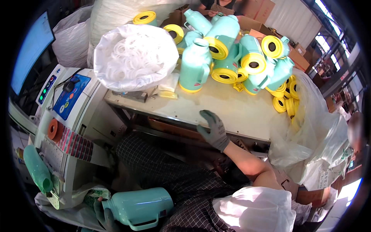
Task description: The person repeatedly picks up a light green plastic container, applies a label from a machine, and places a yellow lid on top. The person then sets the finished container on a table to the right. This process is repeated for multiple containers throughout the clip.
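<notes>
My left hand [103, 215], in a grey work glove, is closed around the neck end of a teal jug body [143, 205]. The jug lies on its side by my lap, its handle toward the lower edge. My right hand [215, 132], gloved too, hovers at the front edge of the worktable [193, 108] with fingers apart and nothing in them. Beyond it, several teal jugs with yellow bases stand or lie heaped; the nearest upright jug [193, 67] is at the table's middle. Another teal jug body [36, 169] sits tilted on the machine at far left.
A white sack [116, 83] of clear plastic rings stands on the table's left. Yellow rings [290, 100] lie beside a clear plastic bag [297, 135] at right. The machine [87, 112] carries a roll of labels [73, 143]. Across the table is another person [220, 8].
</notes>
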Demonstrator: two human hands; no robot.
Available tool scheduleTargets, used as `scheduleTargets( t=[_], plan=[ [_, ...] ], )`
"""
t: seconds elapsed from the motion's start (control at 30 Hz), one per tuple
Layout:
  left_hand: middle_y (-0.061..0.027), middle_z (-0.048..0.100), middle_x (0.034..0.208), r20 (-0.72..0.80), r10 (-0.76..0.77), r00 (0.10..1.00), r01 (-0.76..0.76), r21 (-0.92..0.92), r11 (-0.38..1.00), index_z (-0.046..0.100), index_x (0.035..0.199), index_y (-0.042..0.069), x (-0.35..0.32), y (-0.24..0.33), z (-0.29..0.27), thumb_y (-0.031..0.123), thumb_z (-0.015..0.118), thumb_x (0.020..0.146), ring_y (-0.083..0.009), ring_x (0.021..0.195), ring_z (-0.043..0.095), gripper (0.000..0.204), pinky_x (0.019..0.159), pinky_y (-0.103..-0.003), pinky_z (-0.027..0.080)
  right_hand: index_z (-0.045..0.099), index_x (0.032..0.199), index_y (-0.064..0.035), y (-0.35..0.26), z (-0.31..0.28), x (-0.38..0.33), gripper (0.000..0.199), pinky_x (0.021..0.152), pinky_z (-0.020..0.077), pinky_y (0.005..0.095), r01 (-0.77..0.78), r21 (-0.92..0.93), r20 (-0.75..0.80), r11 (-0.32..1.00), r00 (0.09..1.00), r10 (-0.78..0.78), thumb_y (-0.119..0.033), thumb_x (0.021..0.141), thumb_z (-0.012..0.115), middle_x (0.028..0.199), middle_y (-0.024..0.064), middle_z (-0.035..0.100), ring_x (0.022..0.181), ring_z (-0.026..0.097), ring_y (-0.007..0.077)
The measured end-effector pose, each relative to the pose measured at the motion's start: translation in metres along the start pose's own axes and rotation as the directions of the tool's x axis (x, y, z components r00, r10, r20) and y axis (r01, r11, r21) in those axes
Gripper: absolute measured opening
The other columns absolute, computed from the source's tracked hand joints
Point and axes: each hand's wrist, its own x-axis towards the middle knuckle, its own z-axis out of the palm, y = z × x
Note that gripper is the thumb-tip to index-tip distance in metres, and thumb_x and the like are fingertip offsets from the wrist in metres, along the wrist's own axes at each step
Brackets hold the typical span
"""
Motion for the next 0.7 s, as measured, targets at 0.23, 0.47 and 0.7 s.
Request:
scheduleTargets(
  t=[0.23,0.47,0.7],
  plan=[
    [-0.0207,0.062,0.144,0.222,-0.578,0.785,0.605,-0.474,0.640,0.051,0.151,-0.002,0.074,0.044,0.036,0.026,0.062,0.110,-0.0308,0.126,0.061,0.052,0.108,-0.046,0.051,0.060,0.138,-0.0057,0.295,-0.156,-0.046,0.049,0.099,0.0528,0.0482,-0.698,-0.346,-0.532,0.627,0.696,0.482,-0.022,0.094,0.073,0.130,0.0195,0.065,0.114,0.065,0.0388],
    [-0.0187,0.063,0.140,0.171,-0.736,0.655,0.754,-0.214,0.622,0.053,0.150,-0.006,0.096,0.072,0.026,0.033,0.065,0.109,-0.0269,0.123,0.059,0.058,0.105,-0.041,0.051,0.032,0.167,-0.0133,0.423,-0.223,-0.059,0.077,0.126,0.0335,0.0519,-0.689,-0.724,-0.322,0.048,0.398,0.859,-0.024,0.098,0.066,0.172,0.0116,0.033,0.160,0.031,0.0327],
    [-0.0189,0.063,0.139,0.200,-0.725,0.659,0.752,-0.152,0.642,0.055,0.148,-0.005,0.104,0.079,0.023,0.033,0.066,0.108,-0.0270,0.122,0.060,0.056,0.106,-0.042,0.050,0.067,0.131,-0.0121,0.390,-0.214,-0.055,0.047,0.106,0.0459,0.0509,-0.600,-0.768,-0.300,0.222,0.644,0.703,-0.034,0.090,0.075,0.126,0.0148,0.069,0.120,0.064,0.0338]
  ],
)
